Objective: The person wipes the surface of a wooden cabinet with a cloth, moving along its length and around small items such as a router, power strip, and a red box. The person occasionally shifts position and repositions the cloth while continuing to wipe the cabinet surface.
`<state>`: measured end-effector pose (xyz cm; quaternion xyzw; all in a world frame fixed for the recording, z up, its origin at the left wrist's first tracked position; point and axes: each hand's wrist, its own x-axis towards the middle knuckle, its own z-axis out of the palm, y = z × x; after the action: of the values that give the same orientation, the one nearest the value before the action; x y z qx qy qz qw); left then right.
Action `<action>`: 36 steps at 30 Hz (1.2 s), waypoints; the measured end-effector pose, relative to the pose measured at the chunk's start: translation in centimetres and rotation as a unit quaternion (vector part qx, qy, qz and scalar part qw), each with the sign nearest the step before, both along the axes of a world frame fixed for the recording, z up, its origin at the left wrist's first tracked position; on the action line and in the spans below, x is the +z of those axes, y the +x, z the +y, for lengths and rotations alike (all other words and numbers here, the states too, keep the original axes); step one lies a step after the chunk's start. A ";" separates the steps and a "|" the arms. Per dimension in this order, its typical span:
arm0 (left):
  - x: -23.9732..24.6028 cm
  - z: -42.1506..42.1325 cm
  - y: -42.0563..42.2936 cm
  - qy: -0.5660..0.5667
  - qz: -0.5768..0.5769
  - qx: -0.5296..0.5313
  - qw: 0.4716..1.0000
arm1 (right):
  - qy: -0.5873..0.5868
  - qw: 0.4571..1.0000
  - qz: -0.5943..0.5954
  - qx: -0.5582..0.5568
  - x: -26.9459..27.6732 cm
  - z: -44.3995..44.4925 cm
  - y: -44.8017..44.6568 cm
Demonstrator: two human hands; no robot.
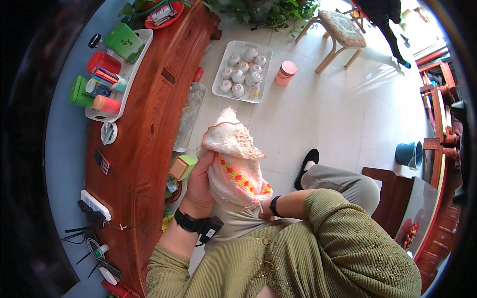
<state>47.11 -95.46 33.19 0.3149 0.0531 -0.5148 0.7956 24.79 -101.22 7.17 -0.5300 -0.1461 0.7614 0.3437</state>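
A bunched white terry towel (238,175) with a yellow-and-red patterned band and frayed edges is raised in front of my lap. My left hand (201,180) grips its left side, the thumb lying over the cloth. Most of my right hand (265,211) is hidden behind the towel's lower right end, so its fingers cannot be made out. Whether the folds contain anything is also hidden. Beyond the towel, a white plastic tray (215,83) on the floor holds several upside-down white cups (237,76).
A pink-lidded jar (286,73) stands right of the cup tray. Another tray (181,148) with glassware sits beside the carved wooden cabinet (149,156) at left. A green box (183,167) is near my left wrist. Farther off are a padded stool (342,29) and a bin (408,154).
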 end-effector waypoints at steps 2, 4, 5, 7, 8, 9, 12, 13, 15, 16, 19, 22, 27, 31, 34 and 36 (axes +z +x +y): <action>-0.5 -0.8 0.2 0.005 -0.003 0.002 1.000 | 0.039 0.999 0.013 0.018 -0.6 0.0 0.7; -0.6 -1.2 0.8 0.007 0.025 -0.003 1.000 | 0.061 0.997 -0.012 0.048 -0.9 0.0 1.4; -0.7 -1.3 1.0 -0.023 0.043 -0.010 0.999 | 0.072 0.995 -0.024 0.062 -1.0 -0.1 1.7; -0.6 -1.7 1.6 -0.021 0.020 0.001 1.000 | 0.086 0.991 -0.052 0.090 -0.9 -0.2 2.2; -0.5 -1.7 1.7 -0.010 0.030 0.009 0.999 | 0.091 0.989 -0.064 0.100 -0.8 -0.3 2.4; -0.5 -2.0 1.9 -0.010 0.045 0.014 0.999 | 0.096 0.986 -0.077 0.111 -0.8 -0.6 2.5; -0.7 -2.9 2.8 0.020 0.042 0.046 0.998 | 0.109 0.979 -0.109 0.133 -1.2 -1.3 2.9; -0.8 -3.2 3.0 0.008 0.043 0.057 0.997 | 0.109 0.978 -0.123 0.128 -1.7 -1.6 2.9; -1.0 -3.4 3.5 0.015 0.040 0.052 0.998 | 0.129 0.984 -0.076 0.101 -2.8 -1.7 2.5; -1.0 -3.5 3.9 -0.008 0.036 0.050 0.998 | 0.117 0.985 -0.076 0.102 -3.7 -2.1 2.5; -1.4 -3.4 4.7 -0.002 -0.006 0.088 0.996 | 0.071 0.995 -0.007 0.069 -6.2 -1.7 2.6; -2.0 -3.8 6.0 -0.012 -0.007 0.092 0.996 | 0.139 0.981 -0.123 0.055 -8.3 -5.3 2.2; -3.1 -5.3 6.7 -0.065 0.001 0.070 0.995 | -0.005 0.960 -0.206 -0.191 -5.9 -9.0 3.4; -3.0 -5.0 5.0 -0.072 -0.023 0.054 0.996 | -0.111 0.967 -0.225 0.038 -1.2 -9.9 5.9; -2.7 -3.8 3.3 -0.072 -0.070 0.061 0.993 | -0.133 0.883 -0.418 0.167 2.2 -9.0 5.9; -2.7 -2.5 3.4 -0.009 -0.106 0.055 0.993 | -0.136 0.851 -0.491 0.127 4.2 -8.1 5.3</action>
<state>50.47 -97.98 30.53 0.3575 -0.0190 -0.4345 0.8265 30.11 -109.33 11.36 -0.8528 -0.2569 0.4517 0.0517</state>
